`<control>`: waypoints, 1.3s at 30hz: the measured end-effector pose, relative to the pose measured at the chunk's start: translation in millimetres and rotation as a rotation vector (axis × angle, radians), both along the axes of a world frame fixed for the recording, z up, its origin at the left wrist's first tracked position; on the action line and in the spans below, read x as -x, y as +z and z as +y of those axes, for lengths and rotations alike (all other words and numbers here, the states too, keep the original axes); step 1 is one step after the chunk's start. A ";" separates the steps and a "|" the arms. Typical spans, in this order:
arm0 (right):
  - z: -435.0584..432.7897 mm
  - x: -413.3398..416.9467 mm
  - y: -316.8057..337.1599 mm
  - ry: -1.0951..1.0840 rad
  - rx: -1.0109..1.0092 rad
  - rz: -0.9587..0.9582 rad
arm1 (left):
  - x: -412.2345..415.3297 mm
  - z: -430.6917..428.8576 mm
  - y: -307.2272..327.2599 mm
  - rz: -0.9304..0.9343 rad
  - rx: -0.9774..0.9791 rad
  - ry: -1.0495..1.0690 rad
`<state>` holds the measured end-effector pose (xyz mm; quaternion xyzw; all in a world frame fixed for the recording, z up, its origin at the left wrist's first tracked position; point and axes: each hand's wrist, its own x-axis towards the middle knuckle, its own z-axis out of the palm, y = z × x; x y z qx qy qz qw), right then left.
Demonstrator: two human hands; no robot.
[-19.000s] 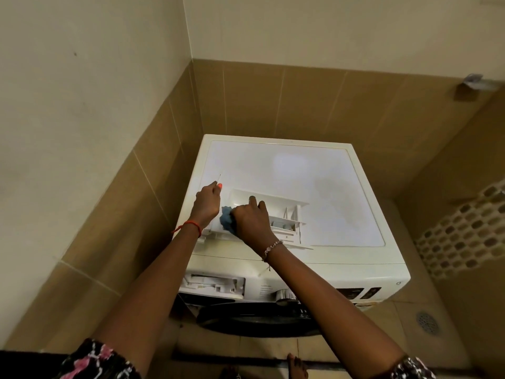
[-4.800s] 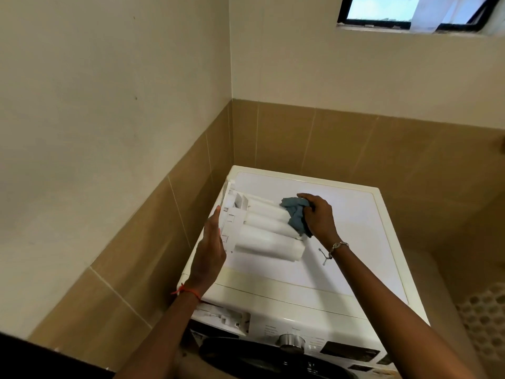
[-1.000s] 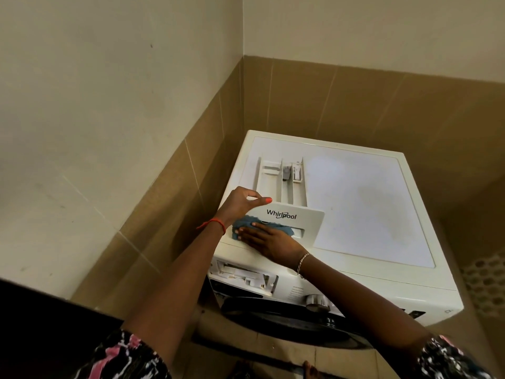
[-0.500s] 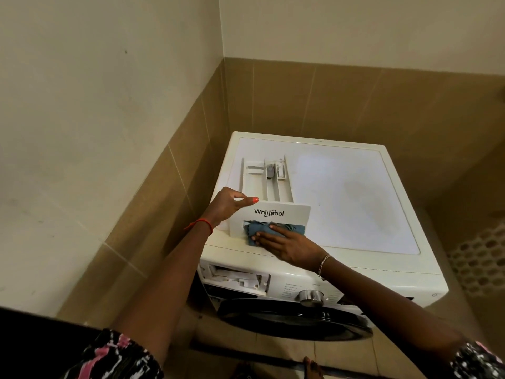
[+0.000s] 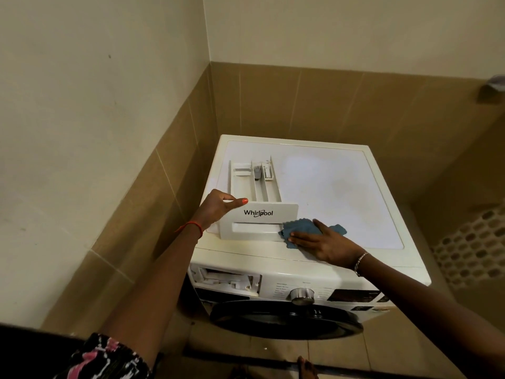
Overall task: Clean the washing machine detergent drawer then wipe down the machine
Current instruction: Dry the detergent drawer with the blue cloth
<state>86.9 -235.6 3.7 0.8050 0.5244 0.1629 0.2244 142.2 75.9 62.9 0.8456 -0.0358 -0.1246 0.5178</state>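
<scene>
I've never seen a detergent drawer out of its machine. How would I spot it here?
Find the white washing machine in the tiled corner. The detergent drawer lies on its top, near the front left edge. It alone bears the Whirlpool name, unlike the blue cloth at its right end.

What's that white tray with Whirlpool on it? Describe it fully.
It is the drawer, white plastic, taken out and lying on the washer. Its front panel faces the camera, with a logo and a recessed grip. Behind run long compartments, one holding a grey insert. The left hand grips its left end; the right hand presses a blue cloth against its right end.
</scene>
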 end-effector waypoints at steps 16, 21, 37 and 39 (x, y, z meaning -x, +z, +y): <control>104.1 12.5 113.4 -0.580 -1.870 0.812 | 5.5 -5.3 14.6 0.231 -0.043 0.061; 145.0 4.8 70.2 -0.197 -1.031 0.459 | 11.1 -11.3 18.1 0.314 0.235 0.152; 39.1 -8.1 -3.6 -0.325 -0.237 -0.188 | -1.0 -20.4 -6.6 0.058 0.038 0.270; 32.5 -4.2 -9.3 -0.379 -0.341 -0.162 | -1.6 -21.5 -5.6 0.060 0.017 0.277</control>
